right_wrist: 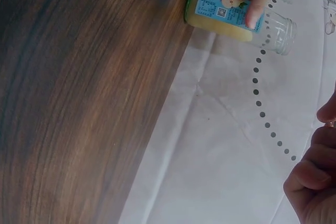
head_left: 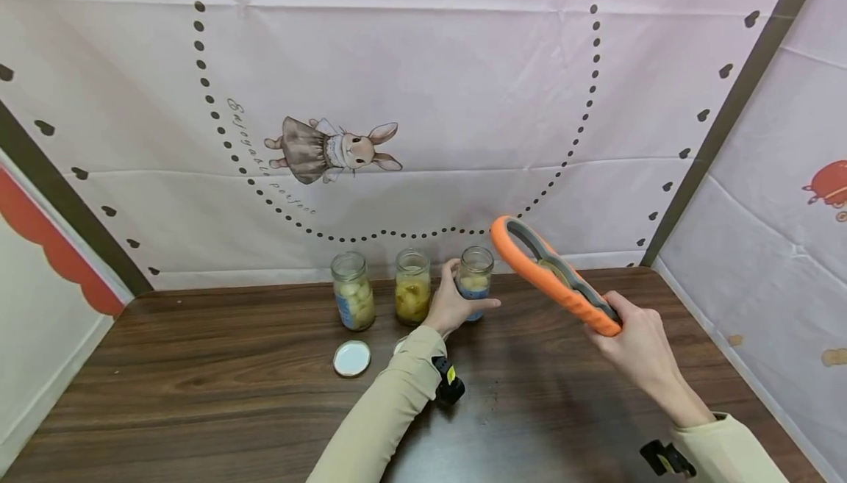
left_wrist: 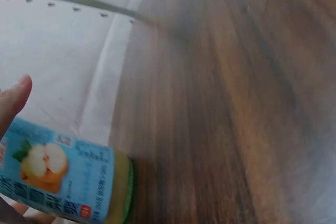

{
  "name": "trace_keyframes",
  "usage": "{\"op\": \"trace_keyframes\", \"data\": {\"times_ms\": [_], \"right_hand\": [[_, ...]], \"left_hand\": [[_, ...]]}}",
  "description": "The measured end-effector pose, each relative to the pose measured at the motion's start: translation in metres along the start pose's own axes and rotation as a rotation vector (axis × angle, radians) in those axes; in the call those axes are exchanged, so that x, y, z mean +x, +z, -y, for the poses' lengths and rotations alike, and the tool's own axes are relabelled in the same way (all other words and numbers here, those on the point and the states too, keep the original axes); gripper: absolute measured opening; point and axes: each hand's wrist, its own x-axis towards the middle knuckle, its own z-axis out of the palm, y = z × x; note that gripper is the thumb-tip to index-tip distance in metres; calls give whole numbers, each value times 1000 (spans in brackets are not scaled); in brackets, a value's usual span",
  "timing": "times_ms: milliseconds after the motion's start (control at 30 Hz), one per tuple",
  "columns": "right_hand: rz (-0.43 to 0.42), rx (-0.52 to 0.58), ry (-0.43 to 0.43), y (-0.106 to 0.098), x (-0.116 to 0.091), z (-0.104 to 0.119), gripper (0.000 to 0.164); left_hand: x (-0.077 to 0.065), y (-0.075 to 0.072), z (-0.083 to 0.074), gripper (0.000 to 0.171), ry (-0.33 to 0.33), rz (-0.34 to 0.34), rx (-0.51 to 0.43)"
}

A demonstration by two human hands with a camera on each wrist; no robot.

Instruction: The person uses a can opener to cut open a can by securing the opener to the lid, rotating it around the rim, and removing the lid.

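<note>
My left hand (head_left: 451,308) holds the rightmost of three lidless glass jars, its fingers behind the jar (head_left: 475,277) and its thumb stretched across the front. The jar's blue label (left_wrist: 79,174) with a pear picture faces the left wrist camera, and pale fruit chunks sit inside. In my right hand (head_left: 638,336) is an orange jar opener (head_left: 544,284) with a grey inner edge, gripped by its handle end and raised to the right of the jars. Curled right fingers (right_wrist: 317,166) show at the edge of the right wrist view; the opener is almost wholly outside it.
To the left stand a middle jar (head_left: 412,295) of yellowish fruit and a left jar (head_left: 359,303) with a blue label. A white lid (head_left: 352,359) lies before them on the wooden table (head_left: 218,395); another is partly behind my left sleeve. A printed cloth (head_left: 463,101) hangs behind.
</note>
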Motion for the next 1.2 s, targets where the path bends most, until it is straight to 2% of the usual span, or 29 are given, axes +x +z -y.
{"op": "trace_keyframes", "data": {"times_ms": [267,433,733,967,1200], "right_hand": [[8,1,0,7,-2,4,28],[27,17,-6,12,-4,9,29],[51,55,-36,17,-11,11,30],[85,41,-37,21,-14,15,30],[114,38,-53,27,-19,22,32]], "left_hand": [[-19,-8,-8,106,64,-9,27],[-33,-14,-6,105,85,-20,17],[-66,-16,1,100,79,-23,51],[-82,-21,1,77,64,-22,93],[-97,-23,-2,48,57,35,23]]}}
